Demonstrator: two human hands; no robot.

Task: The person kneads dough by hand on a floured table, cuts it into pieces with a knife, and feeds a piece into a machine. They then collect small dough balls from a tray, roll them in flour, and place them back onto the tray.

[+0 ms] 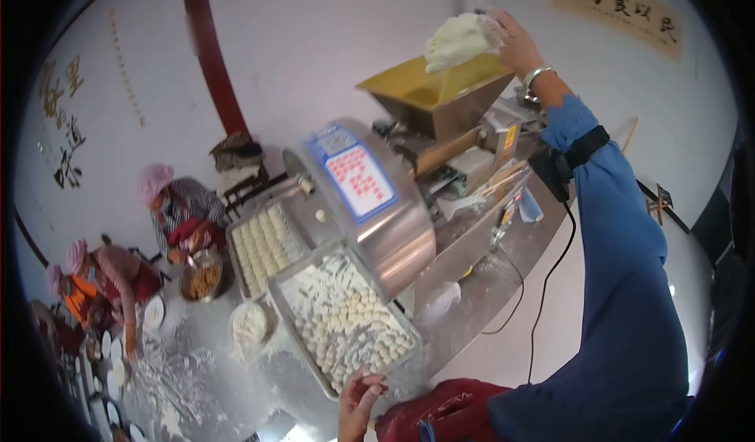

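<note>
High up on the right, my right hand [517, 47] grips a large pale lump of dough [458, 42]. The lump hangs over the mouth of a metal hopper [452, 119], which has a yellowish inside. My left hand [359, 404] is low at the front, by the near corner of a metal tray [316, 370]; its fingers are loosely bent and apart, with nothing seen in them. Small floured dough balls [358, 316] lie scattered in that tray. Beside it stands the rounded steel housing of a machine [405, 245] with a printed label.
A second tray [255, 291] holds rows of dough pieces. Near it are a bowl of flour [250, 324] and a bowl of brown filling [203, 278]. Several people in pink caps work along the floured table [224, 383] at left. A black cable [543, 300] hangs at right.
</note>
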